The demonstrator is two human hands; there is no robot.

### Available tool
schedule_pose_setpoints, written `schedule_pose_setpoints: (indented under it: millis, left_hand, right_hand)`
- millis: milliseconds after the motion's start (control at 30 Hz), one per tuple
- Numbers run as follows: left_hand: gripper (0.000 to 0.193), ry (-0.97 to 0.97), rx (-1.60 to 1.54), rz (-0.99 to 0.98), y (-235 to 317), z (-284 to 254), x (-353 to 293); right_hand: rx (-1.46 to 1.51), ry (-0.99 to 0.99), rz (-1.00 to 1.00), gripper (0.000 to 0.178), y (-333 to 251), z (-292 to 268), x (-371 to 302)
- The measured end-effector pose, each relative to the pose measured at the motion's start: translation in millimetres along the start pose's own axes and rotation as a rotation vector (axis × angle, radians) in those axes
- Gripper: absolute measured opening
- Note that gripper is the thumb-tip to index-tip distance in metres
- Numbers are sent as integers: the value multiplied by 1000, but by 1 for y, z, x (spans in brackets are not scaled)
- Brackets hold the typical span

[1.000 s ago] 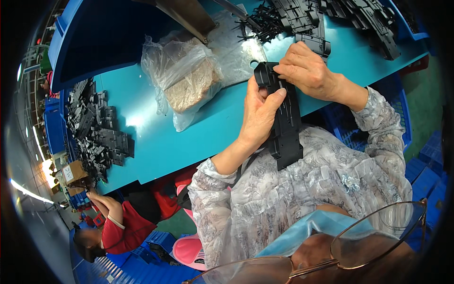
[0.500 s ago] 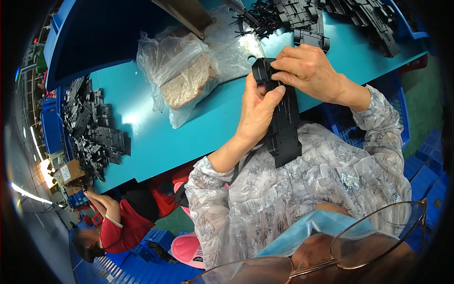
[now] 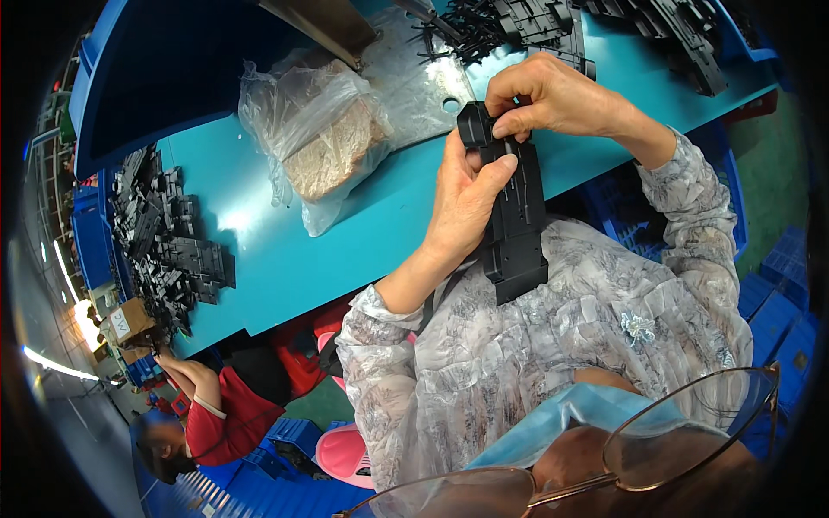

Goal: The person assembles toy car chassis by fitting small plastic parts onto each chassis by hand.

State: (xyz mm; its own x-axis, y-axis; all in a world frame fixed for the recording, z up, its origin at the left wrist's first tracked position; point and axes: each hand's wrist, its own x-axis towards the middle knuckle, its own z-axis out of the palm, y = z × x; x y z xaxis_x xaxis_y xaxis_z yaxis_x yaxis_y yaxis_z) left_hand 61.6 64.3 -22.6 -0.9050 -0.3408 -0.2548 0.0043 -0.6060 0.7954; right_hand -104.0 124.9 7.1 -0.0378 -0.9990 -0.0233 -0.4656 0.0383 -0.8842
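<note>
A long black plastic housing (image 3: 515,233) slants up from my lap past the table's near edge. My left hand (image 3: 465,194) is closed round its left side close to the upper end, the thumb lying across the front. At that upper end my right hand (image 3: 540,97) has its thumb and bent fingers pinched together against the part. Whatever small piece those fingers may hold is hidden by them. Just beyond, a metal plate (image 3: 423,95) with a round hole lies on the blue-green table (image 3: 285,285).
A clear plastic bag (image 3: 324,142) with a tan block inside sits left of my hands. Heaps of black plastic parts (image 3: 168,233) cover the table's left end, and more black housings (image 3: 656,34) lie at the far right. A co-worker in red (image 3: 233,414) sits at the lower left.
My right hand has lifted slightly and moved a little left, its fingers now bent more over the housing's upper end. My left hand keeps its hold. The view has shifted slightly.
</note>
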Motion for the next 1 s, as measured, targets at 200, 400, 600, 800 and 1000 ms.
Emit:
schedule_pose_setpoints:
  millis: [200, 400, 600, 800, 1000]
  left_hand:
    - [38, 11, -4, 9, 1, 1, 2]
    - [22, 76, 60, -37, 2, -3, 5]
    - [17, 112, 250, 9, 3, -3, 3]
    - [16, 136, 278, -6, 3, -4, 3]
    - [19, 98, 333, 4, 5, -5, 0]
  right_hand:
    - [-290, 47, -139, 15, -4, 0, 0]
    - [-445, 145, -263, 15, -3, 10, -7]
    - [-311, 171, -211, 15, 4, 13, -11]
    - [-267, 115, -26, 21, -1, 9, -10]
    - [-313, 134, 13, 21, -12, 10, -10]
